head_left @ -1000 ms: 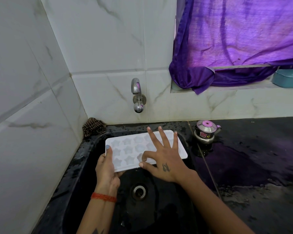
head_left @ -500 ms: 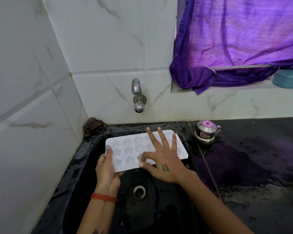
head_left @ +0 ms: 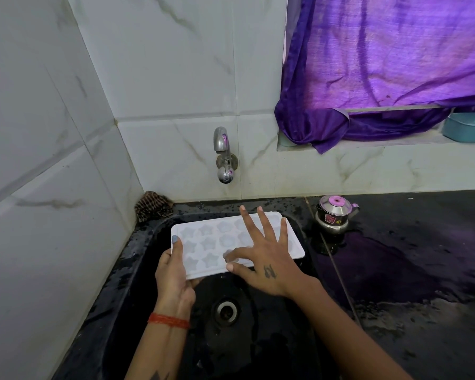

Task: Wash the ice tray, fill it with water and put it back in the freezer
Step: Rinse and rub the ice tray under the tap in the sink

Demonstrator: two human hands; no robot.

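The ice tray [head_left: 231, 239] (white, with star-shaped cells) was held above the black sink [head_left: 148, 270], below the tap [head_left: 225, 157]. The left hand [head_left: 174, 275] gripped its near-left corner, thumb on top. The right hand [head_left: 261, 256] lay over it, fingers spread, forefinger bent into a cell.

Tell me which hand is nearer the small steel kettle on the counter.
Right. The right hand lies over the ice tray, on the side toward the kettle; the left hand grips the tray's far left end.
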